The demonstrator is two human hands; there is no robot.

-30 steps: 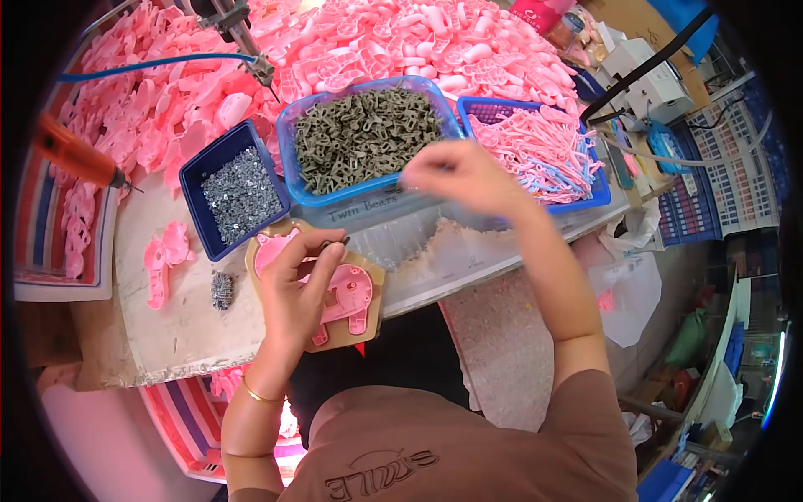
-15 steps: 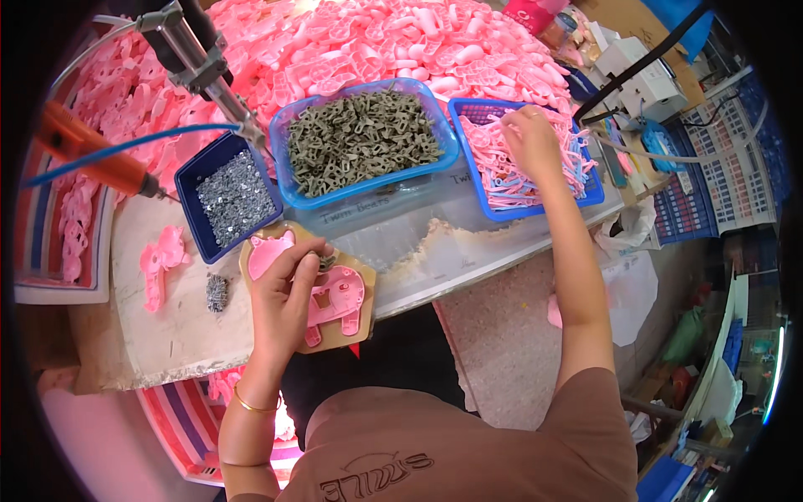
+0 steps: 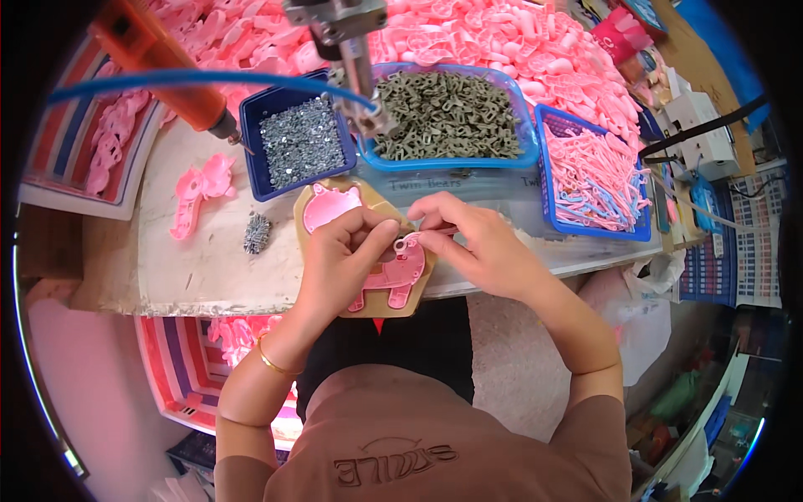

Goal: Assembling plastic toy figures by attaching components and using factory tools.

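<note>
Hands: two; left hand (image 3: pixel 350 251) pinching one dark piece (image 3: pixel 403 235), right hand (image 3: pixel 477 247) one ring-ended strip (image 3: pixel 401 247).
Pink shell (image 3: pixel 406 269): one, beneath them on one tan block (image 3: pixel 381 205).
Containers: three; dark-blue tub (image 3: pixel 253 159) at ten-thirty, light-blue tub (image 3: pixel 452 164) one, basket (image 3: pixel 598 231) two o'clock.
Change: right hand has left the basket, joining left.

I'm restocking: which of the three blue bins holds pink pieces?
The right-hand bin, with thin pink strips; the middle bin holds greenish pieces, the left bin silvery bits.
</note>
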